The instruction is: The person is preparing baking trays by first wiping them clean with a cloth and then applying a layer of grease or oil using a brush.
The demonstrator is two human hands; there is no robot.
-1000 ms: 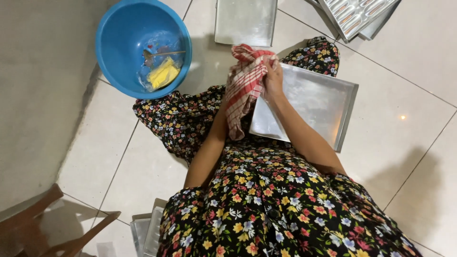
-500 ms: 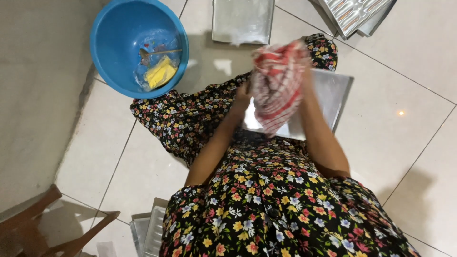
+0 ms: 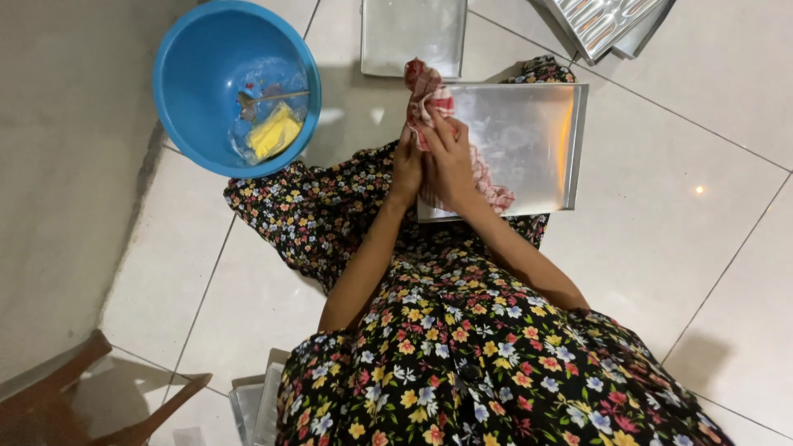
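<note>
I sit on a tiled floor in a black flowered dress. A shiny rectangular metal tray (image 3: 529, 132) rests on my lap. My left hand (image 3: 405, 169) and my right hand (image 3: 450, 157) are close together at the tray's left edge. Both grip a red-and-white checked cloth (image 3: 425, 95). The cloth sticks up above my fingers and trails down onto the tray (image 3: 494, 194) below my right hand. Whether my left hand also touches the tray's edge is hidden.
A blue plastic bowl (image 3: 194, 124) stands at the left, holding a yellow sponge (image 3: 273, 132) and a utensil. Another metal tray (image 3: 413, 33) lies ahead, stacked moulded trays (image 3: 607, 21) at top right, more trays (image 3: 256, 405) by my hip, wooden chair legs (image 3: 74, 405) at bottom left.
The cloth was lifted and spread in front of the tray half a second ago; now it is bunched low in both hands at the tray's left edge, and more tray shows.
</note>
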